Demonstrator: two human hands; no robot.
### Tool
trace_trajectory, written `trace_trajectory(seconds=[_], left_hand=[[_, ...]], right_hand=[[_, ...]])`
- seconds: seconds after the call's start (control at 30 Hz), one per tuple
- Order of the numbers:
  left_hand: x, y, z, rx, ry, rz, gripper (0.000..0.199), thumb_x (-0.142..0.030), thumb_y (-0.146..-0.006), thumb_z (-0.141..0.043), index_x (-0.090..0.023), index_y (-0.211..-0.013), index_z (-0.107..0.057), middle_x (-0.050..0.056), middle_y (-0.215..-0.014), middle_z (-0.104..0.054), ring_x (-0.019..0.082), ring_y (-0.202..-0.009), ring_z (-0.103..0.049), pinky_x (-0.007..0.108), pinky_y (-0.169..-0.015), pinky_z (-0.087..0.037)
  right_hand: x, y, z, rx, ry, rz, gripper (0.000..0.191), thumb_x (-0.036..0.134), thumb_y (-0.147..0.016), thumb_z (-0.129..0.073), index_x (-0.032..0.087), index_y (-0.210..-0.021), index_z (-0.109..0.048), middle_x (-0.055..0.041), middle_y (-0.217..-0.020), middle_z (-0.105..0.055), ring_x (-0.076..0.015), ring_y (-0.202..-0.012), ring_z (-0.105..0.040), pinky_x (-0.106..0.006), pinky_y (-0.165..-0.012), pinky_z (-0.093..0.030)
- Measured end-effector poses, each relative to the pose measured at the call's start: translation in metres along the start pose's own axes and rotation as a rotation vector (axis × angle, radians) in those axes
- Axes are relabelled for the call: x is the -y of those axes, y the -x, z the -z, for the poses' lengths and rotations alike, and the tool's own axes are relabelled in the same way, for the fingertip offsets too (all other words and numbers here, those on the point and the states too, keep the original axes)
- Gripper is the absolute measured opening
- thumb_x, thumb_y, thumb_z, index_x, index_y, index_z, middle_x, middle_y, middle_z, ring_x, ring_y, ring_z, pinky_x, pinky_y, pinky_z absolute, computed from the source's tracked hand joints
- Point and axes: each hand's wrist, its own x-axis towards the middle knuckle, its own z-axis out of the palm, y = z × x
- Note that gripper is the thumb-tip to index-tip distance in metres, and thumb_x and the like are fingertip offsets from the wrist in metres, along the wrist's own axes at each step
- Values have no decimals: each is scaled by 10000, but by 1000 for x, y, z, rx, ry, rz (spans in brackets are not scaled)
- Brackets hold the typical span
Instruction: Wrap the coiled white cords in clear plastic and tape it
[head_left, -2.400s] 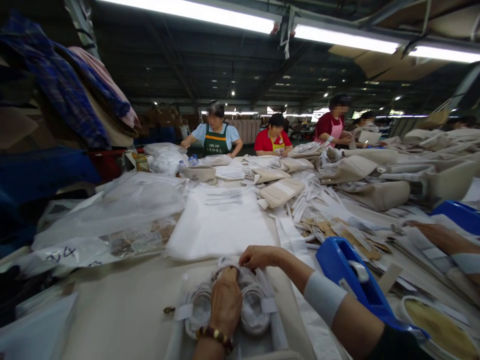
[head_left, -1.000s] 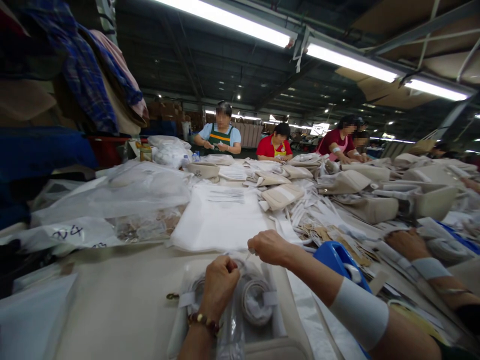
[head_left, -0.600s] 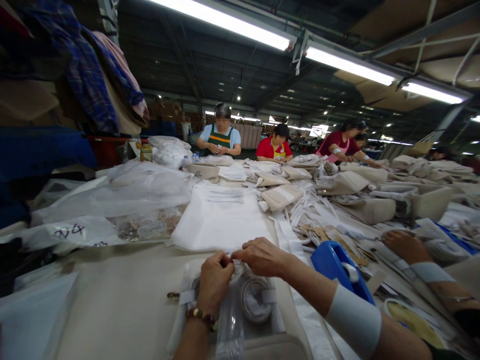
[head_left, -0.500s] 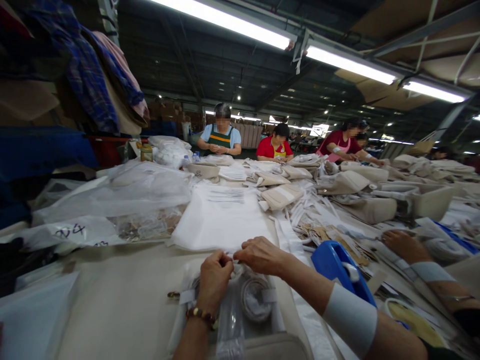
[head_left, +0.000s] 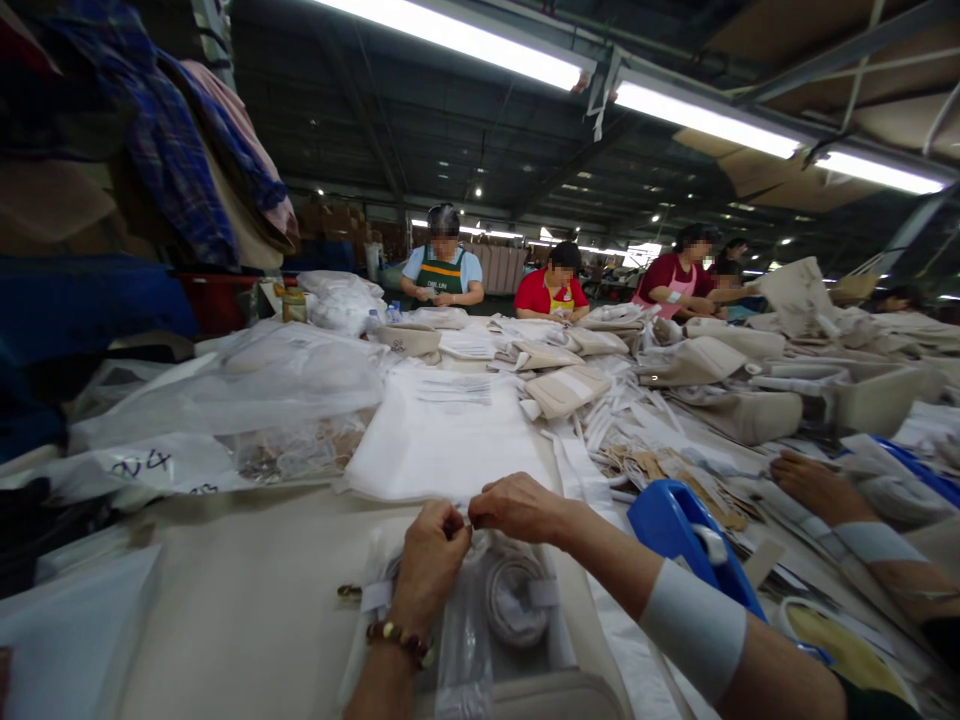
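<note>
My left hand, with a beaded bracelet at the wrist, is closed in a pinch at the front middle. Its fingertips meet those of my right hand, also pinched. Whatever lies between the fingers is too small to make out. Just below my hands is a beige bag with clear plastic over part of it. A rolled strap in clear wrapping rests on it, held by a white band. Part of the bag is hidden behind my left hand and forearm. A small brass clasp shows at its left side.
Beyond my hands lies a stack of white sheets. A blue tape dispenser stands at right, near a co-worker's hand. Plastic bags cover the left; beige bags pile up farther back, where several people work.
My hands stay pinched together in nearly the same spot. In the background at right, a beige piece is now held up, and the people there have shifted posture.
</note>
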Motion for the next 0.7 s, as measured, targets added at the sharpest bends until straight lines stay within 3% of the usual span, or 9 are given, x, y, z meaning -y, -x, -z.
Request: trace_trajectory(seconds=[0.23,0.47,0.7], left_hand=[[-5,1,3,-1,-47,0,141,-116,-637,-532,-195,-543,-461,-34,-613,-471,128,-608,-472,247,-596,-338],[-4,0,1,43,2,29,77,-123,-656,-551,-184,-684,-588,-14,-726,-530,120,-611,-517,252,-620,-392],[-8,2,3,64,115,43,94,-174,-660,-536,-183,-576,-577,-8,-685,-524,136,-645,-489,262,-630,-362]], right_hand=[[-2,0,-1,7,-14,-18,203,240,-895,-472,258,-976,-657,-19,-925,-704,-158,-814,-639,-247,-564,-307],[0,0,2,20,-30,-33,214,216,-892,-468,246,-980,-660,-27,-908,-704,-165,-822,-635,-242,-594,-331],[0,1,-2,1,-103,-60,219,195,-873,-476,234,-967,-670,-46,-929,-703,-188,-856,-635,-253,-648,-368]])
